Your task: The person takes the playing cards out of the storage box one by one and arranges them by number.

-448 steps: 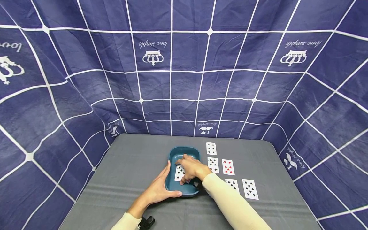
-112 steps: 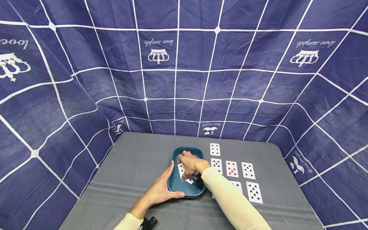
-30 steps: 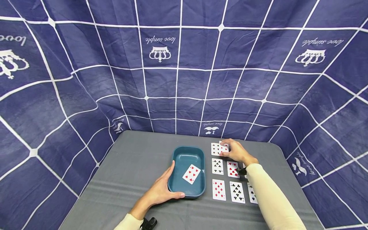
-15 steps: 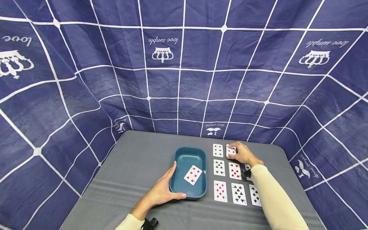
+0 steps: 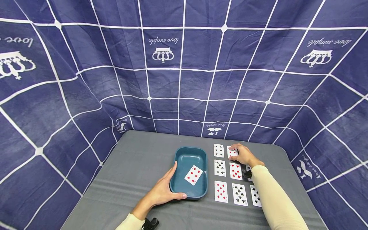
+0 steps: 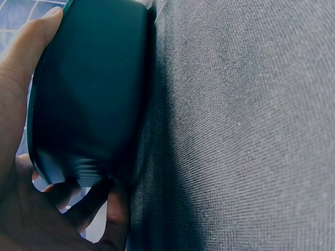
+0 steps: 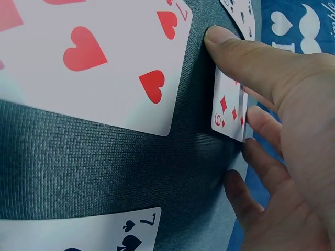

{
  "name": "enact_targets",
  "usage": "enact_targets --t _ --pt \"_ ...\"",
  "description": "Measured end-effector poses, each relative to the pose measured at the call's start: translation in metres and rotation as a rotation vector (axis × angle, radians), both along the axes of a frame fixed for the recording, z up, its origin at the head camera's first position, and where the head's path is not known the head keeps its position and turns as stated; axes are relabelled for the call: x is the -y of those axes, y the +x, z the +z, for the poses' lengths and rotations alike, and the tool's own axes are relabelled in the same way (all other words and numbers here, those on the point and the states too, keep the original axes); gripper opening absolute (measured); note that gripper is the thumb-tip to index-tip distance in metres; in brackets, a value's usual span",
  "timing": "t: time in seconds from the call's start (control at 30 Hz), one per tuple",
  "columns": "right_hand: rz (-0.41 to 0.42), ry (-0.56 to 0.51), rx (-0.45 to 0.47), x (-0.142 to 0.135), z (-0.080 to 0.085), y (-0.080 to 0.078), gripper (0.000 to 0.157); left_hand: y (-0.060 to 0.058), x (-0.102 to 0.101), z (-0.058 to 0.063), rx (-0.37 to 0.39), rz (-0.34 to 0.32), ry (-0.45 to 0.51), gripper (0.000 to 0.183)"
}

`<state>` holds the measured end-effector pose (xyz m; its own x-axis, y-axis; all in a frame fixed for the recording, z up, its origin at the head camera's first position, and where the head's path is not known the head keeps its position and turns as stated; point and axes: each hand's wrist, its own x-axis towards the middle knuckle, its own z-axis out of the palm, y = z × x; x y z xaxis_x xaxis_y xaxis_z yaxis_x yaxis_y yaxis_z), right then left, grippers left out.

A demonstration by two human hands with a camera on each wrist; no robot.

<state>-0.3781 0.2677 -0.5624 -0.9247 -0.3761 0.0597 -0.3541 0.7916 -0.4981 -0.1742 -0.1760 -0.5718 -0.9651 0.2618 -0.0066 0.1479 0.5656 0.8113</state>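
My left hand (image 5: 162, 190) grips the left side of a teal tray (image 5: 189, 194), thumb on the near rim (image 6: 63, 15) and fingers curled around the wall in the left wrist view. Inside the tray lies one hearts card (image 5: 194, 175), face up. In the back row on the table, my right hand (image 5: 243, 154) holds the six of diamonds (image 5: 231, 152) flat between thumb and fingers. The right wrist view shows that card (image 7: 228, 102) partly behind the thumb. Just left of it is a black-suited card (image 5: 218, 150).
Below, the middle row has a seven of clubs (image 5: 219, 168), a seven of hearts (image 5: 235, 171) and a seven of spades (image 7: 78, 235) beneath the right wrist. Nearest the front are diamonds (image 5: 221, 191), clubs (image 5: 240, 194) and spades (image 5: 255, 195) cards, the spades partly covered by the sleeve.
The right hand has carried the six of diamonds from the tray, over the black-suited card, to its right side. A seven of spades has joined the middle row. The left hand keeps its place.
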Motion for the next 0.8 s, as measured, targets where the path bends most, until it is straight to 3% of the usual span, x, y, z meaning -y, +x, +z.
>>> enact_targets --t 0.3,0.8 --pt "-0.008 0.021 0.014 0.0 0.001 0.0 0.056 0.001 0.0 0.001 -0.002 0.0 0.0 0.147" --pt "-0.01 -0.043 -0.086 0.01 0.006 0.01 0.063 -0.001 -0.001 0.001 0.0 0.0 -0.009 0.15"
